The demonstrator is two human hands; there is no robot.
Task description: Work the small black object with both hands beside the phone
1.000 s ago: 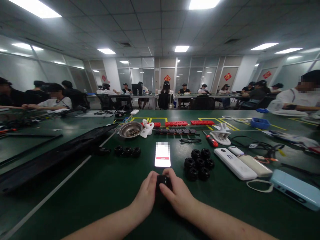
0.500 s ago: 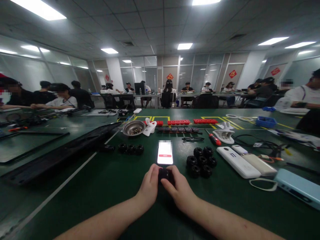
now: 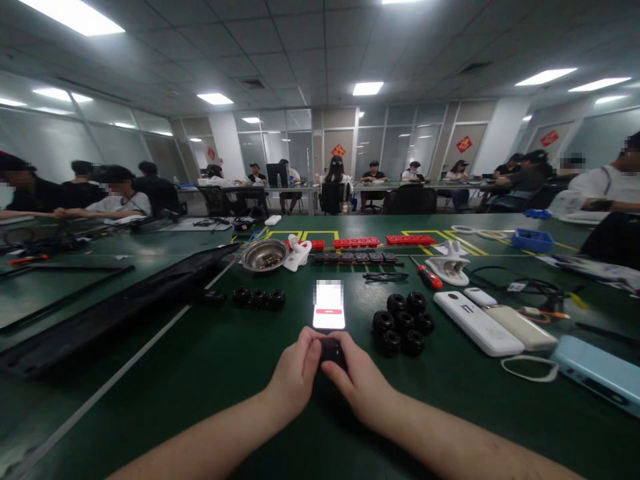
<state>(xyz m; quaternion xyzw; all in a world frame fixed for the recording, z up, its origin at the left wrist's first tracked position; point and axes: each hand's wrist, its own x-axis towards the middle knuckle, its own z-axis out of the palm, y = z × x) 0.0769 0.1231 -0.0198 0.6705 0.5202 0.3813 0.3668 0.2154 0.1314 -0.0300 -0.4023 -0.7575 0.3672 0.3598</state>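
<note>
Just nearside of the phone [image 3: 329,320], left hand [image 3: 297,368] and right hand [image 3: 363,377] clamp a dark piece [image 3: 331,353], perhaps rounded; black ringed parts [image 3: 403,323] cluster right of the phone!

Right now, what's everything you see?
held piece: 1, black, front
phone: 1, white screen, middle
right round pieces: 7, black, bunched
left round pieces: 3, black, row
bowl: 1, silver, back left
strips: 3, red, back middle
screwdriver: 1, mostly red, right
box: 1, light blue, right
panel: 1, black, left
people: several, varied clothes, background
other things: several, varied, around
left hand: 1, bare, on held piece
right hand: 1, bare, on held piece
</note>
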